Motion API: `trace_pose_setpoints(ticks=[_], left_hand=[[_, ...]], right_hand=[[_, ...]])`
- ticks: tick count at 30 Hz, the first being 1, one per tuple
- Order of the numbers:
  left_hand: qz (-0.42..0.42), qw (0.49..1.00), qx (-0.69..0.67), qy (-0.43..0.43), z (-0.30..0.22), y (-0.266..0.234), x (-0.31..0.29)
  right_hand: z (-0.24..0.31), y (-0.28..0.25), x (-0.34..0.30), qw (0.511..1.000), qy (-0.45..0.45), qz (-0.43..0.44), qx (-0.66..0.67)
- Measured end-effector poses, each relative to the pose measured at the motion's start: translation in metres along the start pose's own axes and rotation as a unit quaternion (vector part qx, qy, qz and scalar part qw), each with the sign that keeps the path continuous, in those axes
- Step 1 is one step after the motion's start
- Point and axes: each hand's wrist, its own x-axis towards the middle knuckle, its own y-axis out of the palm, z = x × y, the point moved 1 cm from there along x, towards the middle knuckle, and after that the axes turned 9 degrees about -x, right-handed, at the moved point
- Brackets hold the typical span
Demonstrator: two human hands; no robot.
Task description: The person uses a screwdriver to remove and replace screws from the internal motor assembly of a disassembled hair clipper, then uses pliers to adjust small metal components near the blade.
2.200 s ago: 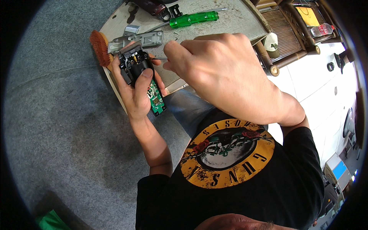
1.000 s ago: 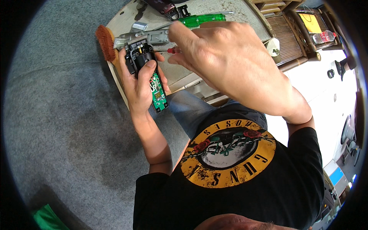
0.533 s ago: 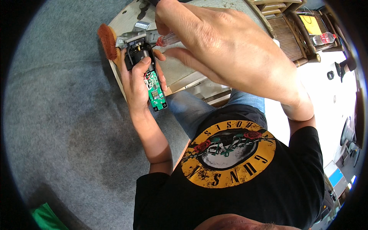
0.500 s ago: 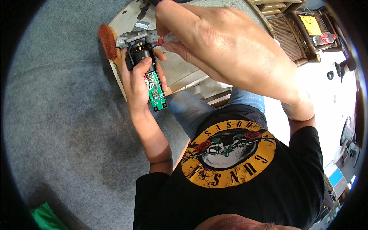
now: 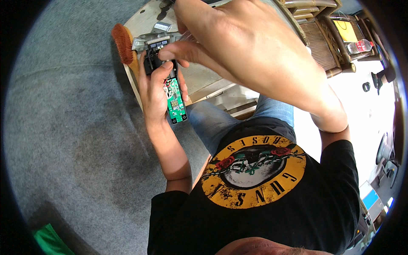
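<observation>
My left hand (image 5: 154, 91) is wrapped round an opened hair clipper (image 5: 154, 59), its thumb pressed on the black body. The clipper's toothed metal blade points away from me. Its cover is off, baring a green circuit board (image 5: 176, 108) with red and white wires near the top. My right hand (image 5: 250, 46) reaches over from the right, a fingertip on the mechanism just below the blade. Within its curled fingers shows part of a clear handle, apparently a screwdriver (image 5: 185, 37); its tip is hidden.
A light wooden table (image 5: 208, 80) lies under my hands. On it are a brush with reddish bristles (image 5: 122, 44), grey metal pieces (image 5: 162, 26) and dark stains. Slatted wooden chairs (image 5: 316, 42) stand at the right, with a plastic bottle (image 5: 360, 46) and yellow paper (image 5: 345, 30).
My right hand has shifted, bringing a fingertip onto the clipper's mechanism; the screwdriver's red end beside the blade no longer shows. The clipper and left hand have moved slightly right.
</observation>
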Motion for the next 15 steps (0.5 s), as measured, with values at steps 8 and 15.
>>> trace_pose_setpoints(ticks=[8,15], left_hand=[[-0.002,1.000,-0.010,0.008,0.000,0.004,-0.001],[-0.007,1.000,0.003,-0.007,0.000,0.001,-0.001]], right_hand=[[0.004,0.028,-0.004,0.987,0.021,-0.110,-0.117],[0.005,0.028,0.002,0.982,0.014,-0.114,-0.148]])
